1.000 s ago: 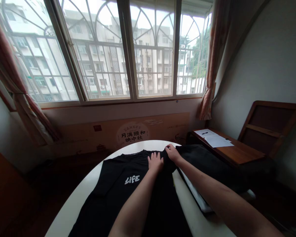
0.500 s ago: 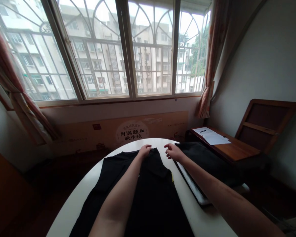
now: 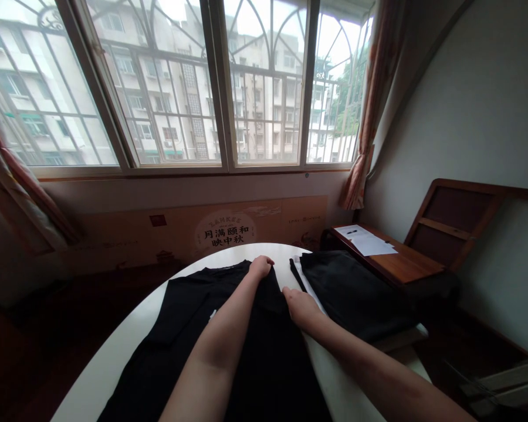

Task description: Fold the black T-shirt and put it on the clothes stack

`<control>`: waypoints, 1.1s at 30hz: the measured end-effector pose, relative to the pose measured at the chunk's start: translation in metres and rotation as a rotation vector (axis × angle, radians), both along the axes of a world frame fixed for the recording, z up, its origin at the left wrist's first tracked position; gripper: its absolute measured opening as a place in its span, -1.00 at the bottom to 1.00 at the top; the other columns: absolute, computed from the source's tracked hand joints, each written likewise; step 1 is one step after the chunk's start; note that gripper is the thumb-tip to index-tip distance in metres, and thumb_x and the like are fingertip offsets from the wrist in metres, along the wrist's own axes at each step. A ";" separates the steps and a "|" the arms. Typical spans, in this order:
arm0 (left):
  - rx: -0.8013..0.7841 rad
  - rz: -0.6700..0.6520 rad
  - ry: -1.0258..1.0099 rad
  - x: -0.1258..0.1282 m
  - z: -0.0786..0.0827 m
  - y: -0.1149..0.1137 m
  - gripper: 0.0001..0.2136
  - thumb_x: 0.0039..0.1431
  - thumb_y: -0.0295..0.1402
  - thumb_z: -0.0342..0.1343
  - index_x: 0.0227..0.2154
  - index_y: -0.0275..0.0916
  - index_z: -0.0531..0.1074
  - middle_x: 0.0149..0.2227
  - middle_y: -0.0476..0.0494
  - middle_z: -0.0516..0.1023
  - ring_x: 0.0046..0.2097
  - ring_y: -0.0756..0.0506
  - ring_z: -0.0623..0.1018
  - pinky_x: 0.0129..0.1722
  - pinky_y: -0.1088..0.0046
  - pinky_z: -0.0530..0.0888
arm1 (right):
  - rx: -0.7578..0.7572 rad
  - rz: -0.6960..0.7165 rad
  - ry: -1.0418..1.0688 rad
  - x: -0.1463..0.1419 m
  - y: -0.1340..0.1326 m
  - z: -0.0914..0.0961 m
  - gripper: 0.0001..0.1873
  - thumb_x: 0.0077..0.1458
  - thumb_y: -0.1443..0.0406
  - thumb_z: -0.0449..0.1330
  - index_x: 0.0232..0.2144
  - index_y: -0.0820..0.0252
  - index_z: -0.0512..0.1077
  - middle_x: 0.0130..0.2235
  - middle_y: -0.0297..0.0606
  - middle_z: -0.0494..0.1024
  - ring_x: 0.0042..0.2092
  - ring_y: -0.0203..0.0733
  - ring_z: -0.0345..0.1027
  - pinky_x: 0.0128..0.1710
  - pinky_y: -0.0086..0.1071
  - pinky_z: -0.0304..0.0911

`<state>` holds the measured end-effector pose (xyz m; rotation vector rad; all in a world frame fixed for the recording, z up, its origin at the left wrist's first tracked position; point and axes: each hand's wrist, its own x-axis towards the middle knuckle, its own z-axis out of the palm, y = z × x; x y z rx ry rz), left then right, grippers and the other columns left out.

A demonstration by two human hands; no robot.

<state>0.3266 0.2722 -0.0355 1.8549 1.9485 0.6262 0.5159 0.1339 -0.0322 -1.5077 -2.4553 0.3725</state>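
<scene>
Fingers of the left hand [image 3: 259,267] curl nearly closed at the shoulder of a black fabric T-shirt [image 3: 275,363] spread on a round white counter [image 3: 107,351]; the right hand [image 3: 302,309] bends likewise at its sleeve, any grip on cloth hidden. Sleeve-straightening seems in hand, the next move calling for gentle, even tension.

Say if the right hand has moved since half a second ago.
Yes: the right hand has come toward the person, away from the white table's far rim.
</scene>
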 end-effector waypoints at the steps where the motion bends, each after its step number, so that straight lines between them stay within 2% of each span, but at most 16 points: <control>1: 0.016 -0.005 0.009 0.001 -0.002 0.003 -0.74 0.33 -0.21 0.14 -0.03 -0.24 0.49 0.04 -0.19 0.54 0.02 -0.15 0.55 0.06 0.11 0.50 | 0.012 -0.004 -0.027 0.000 -0.003 0.000 -0.62 0.15 0.57 0.01 -0.04 0.21 0.38 -0.15 -0.03 0.59 -0.17 0.02 0.55 -0.21 -0.29 0.32; 6: 0.084 0.013 0.077 0.006 -0.011 0.007 -0.73 0.34 -0.20 0.13 -0.03 -0.24 0.49 0.08 -0.20 0.53 0.07 -0.16 0.53 0.11 0.07 0.46 | 0.110 -0.008 -0.234 0.000 -0.016 0.008 -0.57 0.20 0.57 -0.02 0.07 0.21 0.31 -0.15 -0.06 0.60 -0.21 -0.03 0.59 -0.28 -0.36 0.37; 10: 0.142 0.018 0.146 0.008 -0.017 0.003 -0.75 0.39 -0.31 0.03 -0.02 -0.21 0.54 0.08 -0.22 0.56 0.12 -0.17 0.50 0.17 0.11 0.40 | 0.124 -0.006 -0.318 -0.001 -0.019 0.015 -0.64 0.21 0.56 0.00 -0.03 0.22 0.40 -0.15 -0.04 0.61 -0.18 0.01 0.59 -0.27 -0.31 0.41; 14: 0.185 -0.017 0.221 0.009 -0.019 -0.002 -0.67 0.36 -0.41 -0.06 -0.02 -0.17 0.59 0.08 -0.25 0.57 0.15 -0.23 0.48 0.19 0.17 0.36 | 0.108 0.004 -0.306 0.000 -0.022 0.019 -0.68 0.19 0.56 0.02 -0.13 0.28 0.48 -0.17 -0.01 0.62 -0.14 0.03 0.58 -0.23 -0.28 0.41; 18: 0.216 -0.043 0.261 0.007 -0.008 -0.008 -0.61 0.33 -0.39 -0.05 0.15 -0.20 0.48 0.19 -0.26 0.48 0.19 -0.23 0.45 0.21 0.21 0.35 | 0.074 0.021 -0.296 0.006 -0.032 0.028 -0.76 0.18 0.48 0.09 -0.19 0.28 0.53 -0.16 -0.01 0.62 -0.18 0.03 0.58 -0.23 -0.26 0.42; 22: 0.264 -0.051 0.288 0.010 0.000 -0.033 -0.52 0.40 -0.36 -0.23 0.28 -0.36 0.29 0.34 -0.33 0.29 0.34 -0.18 0.27 0.34 0.28 0.18 | 0.151 0.053 -0.177 0.018 -0.053 0.039 -0.72 0.21 0.41 0.08 -0.09 0.26 0.50 -0.11 -0.02 0.58 -0.09 0.07 0.51 -0.16 -0.21 0.43; 24: 0.246 -0.102 0.311 0.017 -0.005 -0.051 -0.49 0.40 -0.27 -0.20 0.30 -0.38 0.25 0.36 -0.33 0.27 0.38 -0.18 0.22 0.37 0.28 0.11 | 0.206 0.139 -0.068 0.022 -0.067 0.042 -0.67 0.23 0.40 0.05 -0.01 0.24 0.49 -0.05 -0.03 0.56 0.00 0.05 0.45 -0.03 -0.20 0.40; 28: 0.121 -0.171 0.361 0.033 -0.021 -0.075 -0.36 0.34 -0.10 -0.11 0.34 -0.42 0.17 0.41 -0.38 0.15 0.43 -0.27 0.11 0.39 0.11 0.04 | 0.158 0.272 0.064 0.025 -0.094 0.033 -0.54 0.24 0.35 0.06 0.16 0.27 0.42 0.18 -0.01 0.46 0.22 0.05 0.31 0.26 -0.17 0.21; 30: 0.061 -0.151 0.381 0.039 -0.025 -0.076 -0.32 0.34 -0.06 -0.17 0.37 -0.45 0.11 0.43 -0.42 0.07 0.44 -0.30 0.05 0.40 0.04 -0.01 | 0.091 0.307 0.070 0.024 -0.106 0.022 -0.44 0.26 0.27 0.09 0.27 0.33 0.32 0.29 0.04 0.35 0.32 0.12 0.17 0.34 -0.11 0.09; 33: -0.009 -0.089 0.398 0.049 -0.022 -0.068 -0.28 0.34 -0.01 -0.25 0.40 -0.42 0.03 0.45 -0.42 -0.04 0.46 -0.34 -0.03 0.39 -0.05 -0.07 | -0.028 0.325 0.055 0.023 -0.122 0.000 -0.24 0.28 0.11 0.10 0.39 0.40 0.09 0.40 0.08 0.12 0.41 0.20 -0.03 0.39 -0.02 -0.03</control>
